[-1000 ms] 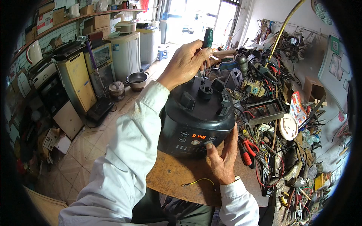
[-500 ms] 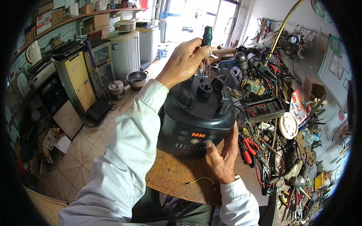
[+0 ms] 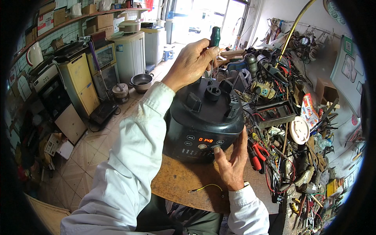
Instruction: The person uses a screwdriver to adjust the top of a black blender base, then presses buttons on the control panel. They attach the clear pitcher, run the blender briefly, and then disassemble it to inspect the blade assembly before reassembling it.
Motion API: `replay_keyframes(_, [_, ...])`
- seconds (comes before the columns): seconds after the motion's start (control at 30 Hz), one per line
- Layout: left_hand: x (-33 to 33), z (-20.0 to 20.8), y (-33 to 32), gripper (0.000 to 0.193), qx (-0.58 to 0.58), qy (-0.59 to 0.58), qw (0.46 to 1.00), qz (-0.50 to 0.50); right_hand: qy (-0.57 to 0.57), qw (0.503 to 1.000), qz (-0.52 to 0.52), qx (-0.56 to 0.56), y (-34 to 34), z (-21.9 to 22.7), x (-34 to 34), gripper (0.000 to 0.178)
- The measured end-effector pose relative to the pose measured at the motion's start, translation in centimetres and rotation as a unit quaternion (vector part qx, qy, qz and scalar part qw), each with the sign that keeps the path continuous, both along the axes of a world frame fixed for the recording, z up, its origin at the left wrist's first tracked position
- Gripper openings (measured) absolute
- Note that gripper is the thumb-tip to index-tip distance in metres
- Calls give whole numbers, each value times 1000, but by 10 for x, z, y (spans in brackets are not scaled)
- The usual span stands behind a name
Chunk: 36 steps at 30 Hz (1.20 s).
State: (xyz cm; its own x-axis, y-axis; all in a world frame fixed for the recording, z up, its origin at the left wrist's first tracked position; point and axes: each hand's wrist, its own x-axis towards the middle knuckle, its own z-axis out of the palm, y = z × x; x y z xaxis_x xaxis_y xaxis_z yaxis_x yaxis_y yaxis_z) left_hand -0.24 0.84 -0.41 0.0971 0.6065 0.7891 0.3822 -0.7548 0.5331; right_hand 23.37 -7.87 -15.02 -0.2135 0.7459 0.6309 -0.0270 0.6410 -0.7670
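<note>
The squat, rounded black plastic appliance base [image 3: 203, 122] stood upright on a worn brown wooden tabletop [image 3: 176, 178], in front of the person. Its red digital display [image 3: 205, 140] was lit, so it was evidently powered, and no part of its visible housing was open. The left hand [image 3: 192, 64] had its fingers closed around a thin-shafted screwdriver with a dark green handle [image 3: 215, 37], whose tip reached down just behind the round, raised black socket [image 3: 212, 92]; whether it touched anything there could not be made out. The right hand [image 3: 232, 166] was half open, cupped along the base's right side, its thumb on the front panel. The work seemed under way; how much was left could not be judged. The housing looked smooth and faintly glossy, with blocky raised lugs [image 3: 194, 102] on top; a thin yellow wire [image 3: 207, 186] curved across the scuffed wood.
</note>
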Motion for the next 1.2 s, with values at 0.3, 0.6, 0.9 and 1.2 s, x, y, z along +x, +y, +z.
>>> replay_keyframes(0.3, [0,0,2,44,1,-3,1000,-5,35,999,23,1,2,-1,2,82])
replay_keyframes(0.6, [0,1,0,41,30,-64,997,37,43,998,27,-33,8,-5,7,72])
replay_keyframes(0.9, [1,0,1,36,30,-93,992,82,34,999,14,-25,8,-5,8,66])
replay_keyframes(1.2, [1,1,2,29,9,-114,991,71,40,998,34,-32,3,2,7,65])
